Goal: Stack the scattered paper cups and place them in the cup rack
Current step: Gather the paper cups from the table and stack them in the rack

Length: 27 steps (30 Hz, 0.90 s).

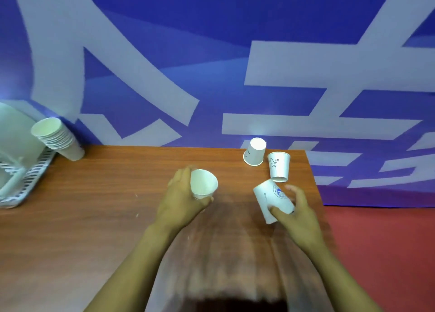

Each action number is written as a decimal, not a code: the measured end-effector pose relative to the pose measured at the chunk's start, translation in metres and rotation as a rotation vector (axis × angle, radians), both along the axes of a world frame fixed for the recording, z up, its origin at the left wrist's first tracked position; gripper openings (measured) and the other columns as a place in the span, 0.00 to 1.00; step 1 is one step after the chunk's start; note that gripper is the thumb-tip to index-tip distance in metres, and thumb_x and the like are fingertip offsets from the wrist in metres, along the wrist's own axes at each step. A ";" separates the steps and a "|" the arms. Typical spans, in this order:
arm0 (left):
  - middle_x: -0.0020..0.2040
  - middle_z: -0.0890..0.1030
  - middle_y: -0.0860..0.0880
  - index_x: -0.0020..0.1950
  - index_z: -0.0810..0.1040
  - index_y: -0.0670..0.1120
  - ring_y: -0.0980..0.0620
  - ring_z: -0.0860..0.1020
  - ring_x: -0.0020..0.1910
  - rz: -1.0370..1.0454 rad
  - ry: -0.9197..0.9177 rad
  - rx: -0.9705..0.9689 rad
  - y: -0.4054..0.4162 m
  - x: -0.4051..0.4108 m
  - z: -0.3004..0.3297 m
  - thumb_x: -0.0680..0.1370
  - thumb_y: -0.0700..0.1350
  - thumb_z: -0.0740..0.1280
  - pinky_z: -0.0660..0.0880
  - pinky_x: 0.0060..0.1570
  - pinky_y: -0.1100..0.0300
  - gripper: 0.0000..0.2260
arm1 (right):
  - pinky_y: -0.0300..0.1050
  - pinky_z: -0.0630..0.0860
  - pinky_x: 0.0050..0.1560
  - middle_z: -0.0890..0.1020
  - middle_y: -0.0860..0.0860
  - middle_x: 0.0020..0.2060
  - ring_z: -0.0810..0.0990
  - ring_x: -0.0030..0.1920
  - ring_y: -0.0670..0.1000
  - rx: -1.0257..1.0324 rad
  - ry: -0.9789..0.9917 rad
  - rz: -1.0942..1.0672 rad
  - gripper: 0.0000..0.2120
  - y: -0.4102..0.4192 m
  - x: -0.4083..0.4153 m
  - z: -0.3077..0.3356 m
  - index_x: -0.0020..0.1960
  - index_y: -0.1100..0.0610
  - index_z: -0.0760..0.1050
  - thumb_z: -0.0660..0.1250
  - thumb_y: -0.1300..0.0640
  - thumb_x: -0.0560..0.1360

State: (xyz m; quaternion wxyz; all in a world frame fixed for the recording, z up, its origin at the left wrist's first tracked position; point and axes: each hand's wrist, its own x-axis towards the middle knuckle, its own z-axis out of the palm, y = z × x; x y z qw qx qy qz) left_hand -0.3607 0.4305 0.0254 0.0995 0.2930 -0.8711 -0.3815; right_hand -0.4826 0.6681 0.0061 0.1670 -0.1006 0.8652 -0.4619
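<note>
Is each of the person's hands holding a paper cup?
Yes, the left hand holds a paper cup with its mouth showing, and the right hand holds a logo-printed cup.

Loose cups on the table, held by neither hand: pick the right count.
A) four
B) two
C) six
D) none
B. Two stand free near the far right edge of the table: the upside-down cup and the "Hi" cup beside it. The left hand grips another cup, the right hand grips a logo cup, and the rest form a stack by the rack.
</note>
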 end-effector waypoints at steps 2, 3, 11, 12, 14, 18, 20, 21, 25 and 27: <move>0.61 0.68 0.57 0.71 0.63 0.54 0.56 0.68 0.62 -0.040 0.027 -0.036 0.004 0.025 0.011 0.66 0.46 0.75 0.67 0.57 0.62 0.37 | 0.39 0.71 0.45 0.79 0.46 0.50 0.77 0.48 0.43 -0.008 0.040 0.028 0.22 -0.008 0.017 0.004 0.59 0.47 0.73 0.75 0.56 0.68; 0.62 0.67 0.56 0.72 0.62 0.54 0.56 0.68 0.62 -0.058 0.020 -0.047 0.005 0.037 0.014 0.66 0.46 0.74 0.67 0.58 0.63 0.37 | 0.37 0.70 0.46 0.78 0.48 0.52 0.76 0.48 0.43 -0.006 0.064 0.041 0.23 -0.012 0.026 0.006 0.60 0.48 0.74 0.75 0.57 0.67; 0.57 0.63 0.59 0.63 0.67 0.55 0.55 0.68 0.56 -0.109 -0.027 -0.052 -0.039 0.111 0.040 0.63 0.54 0.77 0.70 0.51 0.59 0.33 | 0.42 0.68 0.54 0.69 0.53 0.62 0.70 0.57 0.50 -0.048 0.087 0.003 0.34 -0.055 0.099 0.027 0.66 0.53 0.63 0.76 0.62 0.66; 0.56 0.64 0.59 0.62 0.67 0.55 0.55 0.68 0.56 -0.123 -0.019 -0.064 -0.050 0.121 0.044 0.62 0.56 0.77 0.70 0.51 0.59 0.33 | 0.43 0.68 0.54 0.70 0.53 0.61 0.71 0.56 0.51 -0.049 0.089 -0.007 0.34 -0.065 0.111 0.029 0.65 0.53 0.62 0.76 0.62 0.66; 0.56 0.66 0.58 0.61 0.68 0.55 0.54 0.69 0.57 -0.146 0.002 -0.066 -0.077 0.142 0.050 0.61 0.57 0.77 0.71 0.52 0.57 0.32 | 0.43 0.67 0.53 0.71 0.53 0.59 0.72 0.55 0.52 -0.042 0.108 -0.018 0.33 -0.087 0.137 0.036 0.62 0.52 0.61 0.77 0.61 0.65; 0.59 0.66 0.55 0.69 0.65 0.55 0.52 0.69 0.61 -0.152 0.033 -0.052 -0.134 0.196 0.054 0.64 0.56 0.76 0.69 0.56 0.58 0.36 | 0.36 0.63 0.49 0.71 0.52 0.56 0.70 0.52 0.48 0.062 0.190 0.036 0.27 -0.140 0.193 0.050 0.57 0.50 0.67 0.78 0.58 0.64; 0.59 0.65 0.54 0.71 0.63 0.56 0.52 0.67 0.61 -0.142 0.040 -0.041 -0.160 0.223 0.053 0.66 0.55 0.76 0.67 0.56 0.60 0.37 | 0.31 0.61 0.52 0.69 0.49 0.57 0.68 0.53 0.44 0.076 0.208 0.051 0.30 -0.167 0.219 0.055 0.63 0.50 0.69 0.77 0.57 0.65; 0.58 0.65 0.54 0.70 0.64 0.56 0.52 0.67 0.61 -0.140 0.039 -0.043 -0.171 0.235 0.053 0.66 0.54 0.76 0.67 0.56 0.60 0.36 | 0.31 0.60 0.54 0.67 0.49 0.58 0.68 0.54 0.44 0.070 0.207 0.056 0.31 -0.179 0.231 0.056 0.66 0.50 0.69 0.77 0.57 0.66; 0.60 0.64 0.54 0.69 0.65 0.55 0.49 0.67 0.62 -0.185 -0.012 -0.064 -0.198 0.276 0.049 0.66 0.48 0.74 0.68 0.55 0.59 0.33 | 0.31 0.60 0.57 0.66 0.48 0.58 0.68 0.56 0.43 0.078 0.173 0.088 0.35 -0.212 0.273 0.059 0.71 0.49 0.66 0.76 0.58 0.67; 0.63 0.63 0.55 0.70 0.64 0.55 0.50 0.67 0.64 -0.209 -0.004 -0.060 -0.208 0.290 0.048 0.66 0.45 0.73 0.70 0.58 0.57 0.35 | 0.31 0.60 0.57 0.68 0.49 0.59 0.69 0.58 0.45 0.084 0.193 0.099 0.36 -0.222 0.287 0.060 0.72 0.50 0.65 0.76 0.58 0.67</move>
